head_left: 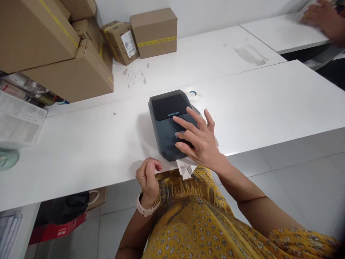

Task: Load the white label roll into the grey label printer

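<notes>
A dark grey label printer (165,133) with a glossy black top panel lies near the table's front edge. My right hand (202,142) is over its right side, fingers spread, with one fingertip at the small lit button (178,135). Crumpled white paper (185,169) sticks out from the printer's near end and hangs over the edge. My left hand (148,176), a pink band at its wrist, is loosely curled beside the printer's near left corner. It does not touch the printer, and nothing shows in its fingers.
Cardboard boxes (155,34) are stacked at the back left. A small dark ring on white backing (193,93) lies behind the printer. At the far left stand a clear plastic container (20,118) and a greenish round object (9,159). Another person's blurred hand (320,18) shows at top right.
</notes>
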Demonstrator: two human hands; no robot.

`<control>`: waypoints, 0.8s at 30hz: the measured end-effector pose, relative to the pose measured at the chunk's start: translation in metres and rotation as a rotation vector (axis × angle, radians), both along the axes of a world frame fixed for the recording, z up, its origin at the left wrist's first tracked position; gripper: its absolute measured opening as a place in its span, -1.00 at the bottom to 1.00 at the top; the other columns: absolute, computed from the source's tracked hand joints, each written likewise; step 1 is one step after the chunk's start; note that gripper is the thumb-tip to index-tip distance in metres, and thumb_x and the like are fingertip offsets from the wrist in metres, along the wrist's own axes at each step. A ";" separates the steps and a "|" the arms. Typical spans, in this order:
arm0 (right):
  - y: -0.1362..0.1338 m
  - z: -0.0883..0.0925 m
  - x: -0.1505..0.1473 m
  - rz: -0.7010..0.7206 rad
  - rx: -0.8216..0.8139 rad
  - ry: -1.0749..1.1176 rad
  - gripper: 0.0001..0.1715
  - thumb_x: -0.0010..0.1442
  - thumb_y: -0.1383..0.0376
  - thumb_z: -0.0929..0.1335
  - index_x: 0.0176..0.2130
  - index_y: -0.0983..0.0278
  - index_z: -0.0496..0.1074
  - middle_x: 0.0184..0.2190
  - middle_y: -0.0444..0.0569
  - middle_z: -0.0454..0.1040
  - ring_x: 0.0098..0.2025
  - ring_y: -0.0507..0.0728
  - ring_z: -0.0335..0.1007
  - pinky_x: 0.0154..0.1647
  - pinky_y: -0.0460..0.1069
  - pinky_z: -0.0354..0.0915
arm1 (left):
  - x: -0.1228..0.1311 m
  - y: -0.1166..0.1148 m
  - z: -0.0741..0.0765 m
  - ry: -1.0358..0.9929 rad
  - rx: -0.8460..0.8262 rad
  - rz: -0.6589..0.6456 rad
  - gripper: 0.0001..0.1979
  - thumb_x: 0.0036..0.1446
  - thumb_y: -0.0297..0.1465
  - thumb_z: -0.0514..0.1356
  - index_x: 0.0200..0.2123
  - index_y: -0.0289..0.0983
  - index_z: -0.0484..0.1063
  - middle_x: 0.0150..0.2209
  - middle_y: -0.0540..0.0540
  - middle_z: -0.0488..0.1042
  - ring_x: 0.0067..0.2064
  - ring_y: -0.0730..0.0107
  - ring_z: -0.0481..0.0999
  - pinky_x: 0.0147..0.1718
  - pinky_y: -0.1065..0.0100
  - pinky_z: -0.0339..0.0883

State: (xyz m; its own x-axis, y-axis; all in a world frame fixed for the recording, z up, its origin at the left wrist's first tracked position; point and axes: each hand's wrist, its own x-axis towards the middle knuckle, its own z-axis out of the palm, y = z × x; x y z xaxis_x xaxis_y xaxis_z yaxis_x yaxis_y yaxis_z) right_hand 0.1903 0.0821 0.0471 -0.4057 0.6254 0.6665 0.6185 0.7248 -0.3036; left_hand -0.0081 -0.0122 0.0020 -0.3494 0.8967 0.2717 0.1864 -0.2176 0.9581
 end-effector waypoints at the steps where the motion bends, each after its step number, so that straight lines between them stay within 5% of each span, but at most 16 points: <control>1: 0.001 -0.001 -0.001 0.004 0.019 -0.016 -0.76 0.49 0.06 0.32 -0.12 0.10 0.51 0.33 -0.19 0.50 0.56 0.31 0.07 0.63 0.40 -0.30 | 0.000 0.005 0.001 0.003 0.050 0.057 -0.56 0.46 -0.22 0.07 -0.46 -0.21 0.49 -0.51 -0.03 0.46 -0.45 0.38 0.43 -0.41 0.34 0.34; 5: -0.001 -0.009 0.003 -0.003 0.025 0.000 -0.79 0.47 0.08 0.34 -0.02 0.09 0.51 0.32 -0.12 0.52 0.55 0.31 0.11 0.62 0.40 -0.21 | 0.009 0.021 0.001 0.082 0.138 0.074 -0.72 0.44 -0.22 0.14 0.02 -0.16 0.59 0.05 -0.14 0.60 0.10 0.20 0.57 0.08 0.20 0.47; 7: -0.007 -0.017 0.006 0.007 -0.003 0.094 -0.74 0.46 0.13 0.34 0.08 0.07 0.49 0.36 -0.08 0.47 0.53 0.31 0.16 0.58 0.41 -0.04 | 0.015 0.023 -0.001 0.100 0.110 -0.022 -0.54 0.45 -0.20 0.13 0.35 -0.10 0.38 0.40 -0.17 0.36 0.41 0.08 0.35 0.36 0.05 0.29; 9: -0.015 -0.028 0.009 0.020 -0.042 0.237 -0.62 0.46 0.17 0.32 0.22 0.05 0.44 0.45 -0.03 0.34 0.51 0.32 0.19 0.50 0.40 0.16 | 0.019 0.021 -0.004 0.090 0.072 -0.108 -0.42 0.47 -0.20 0.09 0.49 -0.04 0.17 0.54 -0.13 0.15 0.54 0.06 0.15 0.48 0.00 0.12; 12: -0.028 -0.043 0.011 0.004 -0.156 0.438 -0.43 0.48 0.11 0.26 0.41 0.02 0.26 0.55 0.00 0.14 0.54 0.34 0.13 0.44 0.42 0.26 | 0.023 0.017 -0.007 0.069 0.070 -0.147 -0.40 0.49 -0.19 0.06 0.52 -0.01 0.10 0.57 -0.08 0.08 0.58 0.07 0.05 0.53 0.00 0.04; 16: -0.036 -0.042 0.010 -0.006 -0.264 0.530 -0.29 0.51 -0.08 0.17 0.52 -0.02 0.08 0.59 -0.02 0.01 0.60 0.38 -0.05 0.53 0.47 0.08 | 0.021 0.023 0.001 -0.022 0.174 -0.144 -0.38 0.49 -0.14 0.02 0.54 0.03 0.03 0.56 -0.07 0.12 0.58 0.09 0.08 0.53 -0.01 0.07; 20: -0.014 -0.013 0.006 -0.009 -0.170 0.471 -0.21 0.49 -0.20 0.07 0.55 -0.06 -0.03 0.61 -0.04 -0.06 0.61 0.44 -0.12 0.56 0.53 -0.06 | 0.008 0.052 0.018 -0.031 0.312 -0.134 -0.39 0.49 -0.08 0.01 0.52 0.02 0.08 0.48 -0.10 0.29 0.53 0.08 0.21 0.52 -0.04 0.08; 24: 0.037 0.027 -0.005 -0.028 0.039 0.388 -0.18 0.49 -0.22 -0.02 0.56 -0.05 -0.17 0.57 0.02 0.00 0.58 0.44 0.01 0.51 0.54 0.02 | -0.014 0.108 0.029 -0.029 0.370 -0.092 -0.45 0.43 -0.07 0.11 0.41 -0.01 0.26 0.33 -0.11 0.49 0.47 0.07 0.33 0.52 -0.05 0.04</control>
State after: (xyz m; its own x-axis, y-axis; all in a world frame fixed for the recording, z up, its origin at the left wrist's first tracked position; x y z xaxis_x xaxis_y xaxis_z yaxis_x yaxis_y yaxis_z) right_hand 0.1854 0.1194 0.0737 -0.1017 0.6036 0.7908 0.4825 0.7251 -0.4914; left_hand -0.0218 0.0956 0.0309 -0.2845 0.7678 0.5741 0.1241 -0.5643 0.8162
